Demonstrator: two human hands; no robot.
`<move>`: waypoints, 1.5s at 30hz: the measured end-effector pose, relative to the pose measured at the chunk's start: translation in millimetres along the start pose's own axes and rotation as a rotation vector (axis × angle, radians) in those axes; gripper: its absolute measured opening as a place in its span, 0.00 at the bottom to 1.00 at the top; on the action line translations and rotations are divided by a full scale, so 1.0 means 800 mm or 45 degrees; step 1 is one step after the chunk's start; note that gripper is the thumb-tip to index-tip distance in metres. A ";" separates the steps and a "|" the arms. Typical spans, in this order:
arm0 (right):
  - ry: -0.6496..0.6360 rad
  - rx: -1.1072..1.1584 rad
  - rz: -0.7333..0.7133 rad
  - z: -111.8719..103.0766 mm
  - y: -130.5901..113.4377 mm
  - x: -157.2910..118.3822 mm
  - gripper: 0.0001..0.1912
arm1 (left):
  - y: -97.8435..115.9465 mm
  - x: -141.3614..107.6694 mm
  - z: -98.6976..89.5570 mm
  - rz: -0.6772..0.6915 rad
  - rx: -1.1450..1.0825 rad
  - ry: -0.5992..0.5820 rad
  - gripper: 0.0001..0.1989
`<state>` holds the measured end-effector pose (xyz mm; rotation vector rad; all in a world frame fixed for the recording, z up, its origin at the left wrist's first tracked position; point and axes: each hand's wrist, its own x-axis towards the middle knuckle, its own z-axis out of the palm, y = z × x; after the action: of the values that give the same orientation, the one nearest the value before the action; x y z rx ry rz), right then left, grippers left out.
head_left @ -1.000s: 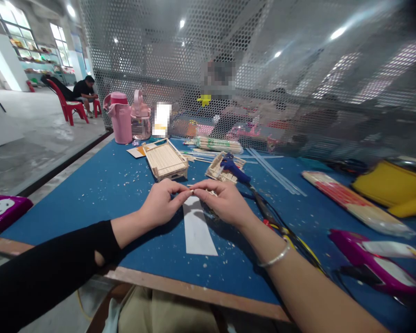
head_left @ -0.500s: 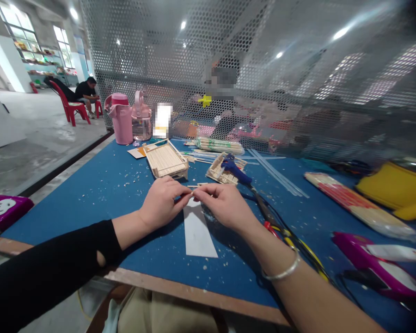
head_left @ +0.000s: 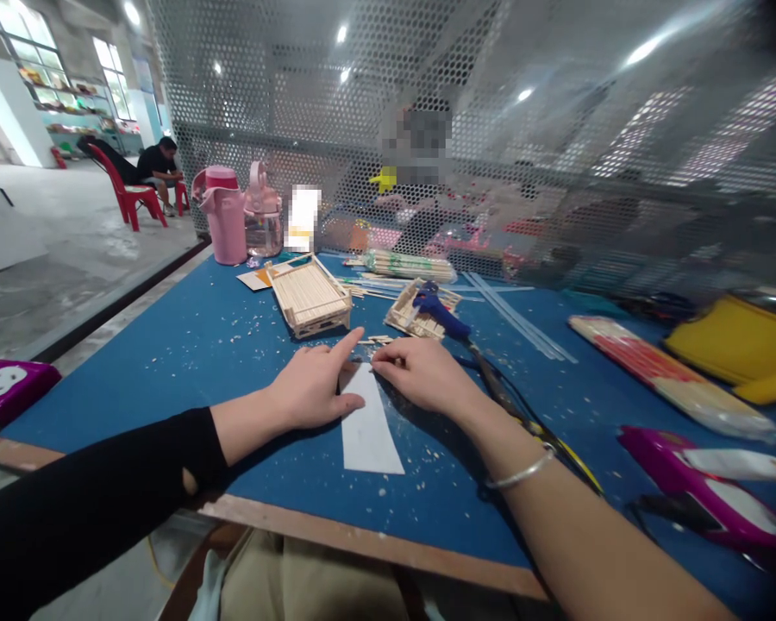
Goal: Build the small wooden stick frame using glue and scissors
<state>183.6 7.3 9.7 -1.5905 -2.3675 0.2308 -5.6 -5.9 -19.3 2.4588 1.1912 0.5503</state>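
My left hand [head_left: 316,379] is open, thumb and forefinger spread, at the left edge of a white paper strip [head_left: 370,431] lying on the blue table. My right hand [head_left: 420,371] is closed in a pinch at the strip's far right corner; whatever sits between its fingertips is too small to make out. Just beyond the hands lie a few short wooden stick pieces [head_left: 378,340]. Behind them stand a small tray-like frame of wooden sticks [head_left: 311,293] and a smaller stick piece [head_left: 404,312], with a blue glue gun [head_left: 441,314] resting on the latter.
Pink bottles [head_left: 226,220] stand at the back left before a perforated metal screen [head_left: 284,112]. Bundled sticks [head_left: 410,266], clear glue sticks [head_left: 517,319] and a packet of sticks [head_left: 672,375] lie around. Purple power strips [head_left: 13,388] flank both sides. A person [head_left: 159,168] sits far left.
My hands were together, fingertips pinching something small over the paper's far end. The left hand has parted, opened and lowered toward the paper; the right stays pinched, slightly farther right.
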 end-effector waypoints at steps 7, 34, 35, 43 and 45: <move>-0.007 -0.185 -0.087 0.009 -0.007 0.003 0.10 | 0.003 -0.003 -0.006 0.023 0.108 -0.011 0.40; -0.034 -0.552 -0.234 0.012 -0.023 0.001 0.12 | 0.008 -0.001 -0.006 -0.022 0.200 -0.104 0.43; -0.020 -0.536 -0.231 0.012 -0.023 0.001 0.13 | 0.008 -0.001 -0.006 -0.023 0.202 -0.101 0.43; 0.162 -0.189 -0.167 0.012 -0.015 0.005 0.11 | 0.006 -0.001 -0.002 0.002 0.152 -0.086 0.42; 0.303 -0.034 -0.095 0.010 -0.012 0.006 0.11 | 0.001 -0.003 -0.001 0.058 0.089 -0.041 0.39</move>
<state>171.0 8.6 5.5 -1.4488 -2.2477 -0.0060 -6.7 -7.8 -18.9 2.5492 1.1636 0.4872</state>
